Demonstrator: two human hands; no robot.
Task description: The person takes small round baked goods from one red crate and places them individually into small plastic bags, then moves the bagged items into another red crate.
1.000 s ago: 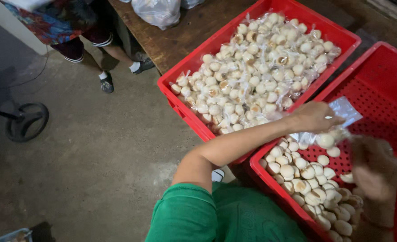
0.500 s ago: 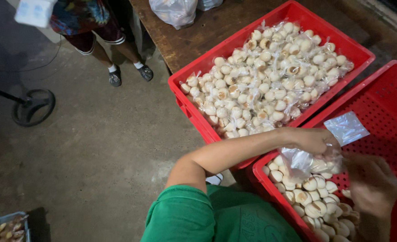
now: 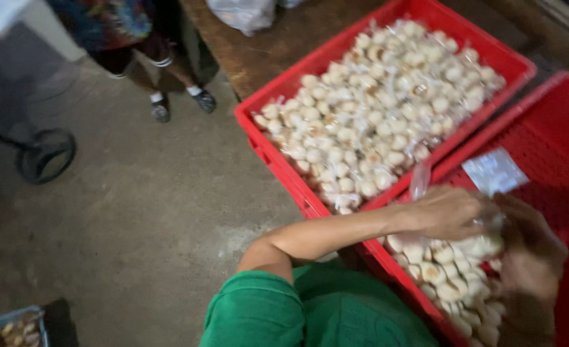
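Note:
Both my hands meet over the near red crate (image 3: 558, 138). My left hand (image 3: 445, 212) reaches across from the left and grips the top of a clear plastic bag of pale round pastries (image 3: 480, 246). My right hand (image 3: 530, 252) clasps the same bag from the right. Loose pastries (image 3: 442, 276) fill the crate's near corner below the hands. A small flat clear packet (image 3: 495, 171) lies on the crate's bare mesh floor just beyond my hands. The picture is blurred, so finger detail is unclear.
A second red crate (image 3: 278, 157), full of bagged pastries (image 3: 374, 109), rests on a wooden table (image 3: 265, 58) with a white plastic bag (image 3: 243, 13). Another person's legs (image 3: 169, 83) stand on the concrete floor. A wheel (image 3: 46, 154) is at left, a tray (image 3: 8, 324) bottom left.
My left hand has pulled back from the crate's far side toward me with the bag. My right hand has risen to clasp the bag. The view has shifted.

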